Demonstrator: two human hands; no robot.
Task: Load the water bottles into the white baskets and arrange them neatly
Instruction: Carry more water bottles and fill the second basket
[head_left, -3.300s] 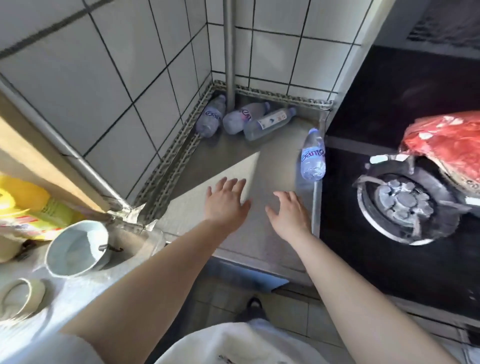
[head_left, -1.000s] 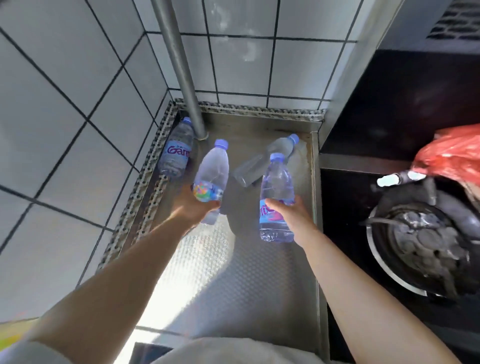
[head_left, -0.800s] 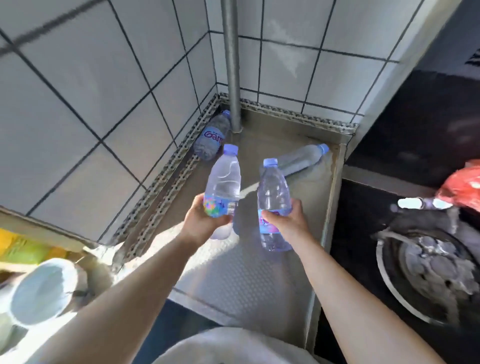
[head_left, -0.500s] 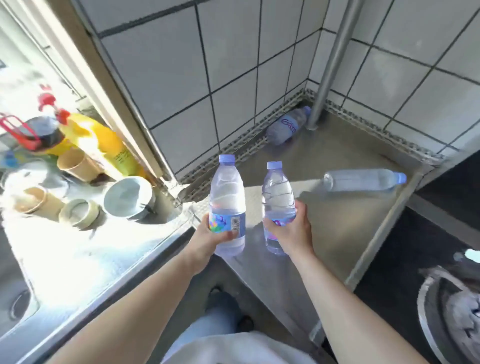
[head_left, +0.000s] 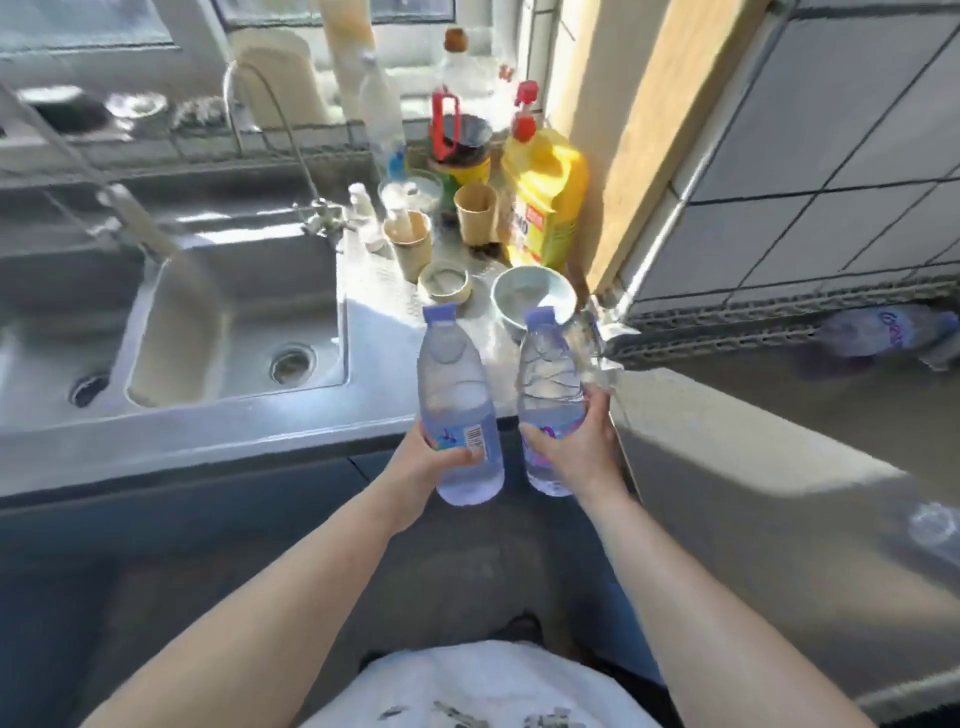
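Observation:
I hold two clear water bottles with blue caps upright in front of me, side by side above the counter's front edge. My left hand (head_left: 422, 462) grips the lower part of the left water bottle (head_left: 456, 384). My right hand (head_left: 576, 447) grips the right water bottle (head_left: 549, 379) near its purple label. A third water bottle (head_left: 883, 332) lies on its side on the steel shelf at the far right, blurred, beside the tiled wall. No white basket is in view.
A double steel sink (head_left: 208, 322) with a tap (head_left: 270, 114) fills the left. Behind the bottles stand paper cups (head_left: 475, 213), a white bowl (head_left: 532, 299), a tape roll (head_left: 444, 280) and a yellow jug (head_left: 545, 202). The steel shelf (head_left: 779, 441) juts out on the right.
I have turned left, away from the steel shelf and the stove, carrying both bottles with me. The sink and the cluttered counter now fill the view; the stove is gone.

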